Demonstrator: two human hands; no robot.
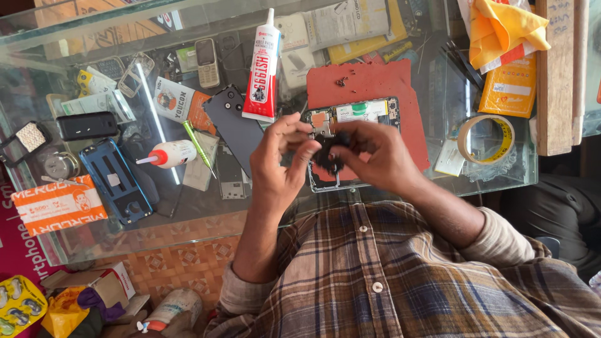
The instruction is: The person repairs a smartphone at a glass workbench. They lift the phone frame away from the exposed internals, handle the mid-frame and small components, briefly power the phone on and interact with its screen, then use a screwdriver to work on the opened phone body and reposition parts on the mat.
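Observation:
An opened phone [366, 111] with its back off lies on a red mat [369, 81] on the glass counter [438, 119]. Just above its lower half, my left hand [282, 166] and my right hand [375, 156] meet. Both pinch a small black part [328, 158] between their fingertips. My hands hide the lower part of the phone. A small pile of screws [341, 81] lies on the mat above the phone.
Left of the phone stand a red-and-white glue tube [263, 69], a dark phone back cover [235, 122], a green screwdriver [197, 144], a small white bottle [169, 153] and a blue phone frame [116, 178]. A tape roll [485, 139], yellow cloth [501, 28] and wooden block [554, 75] sit right.

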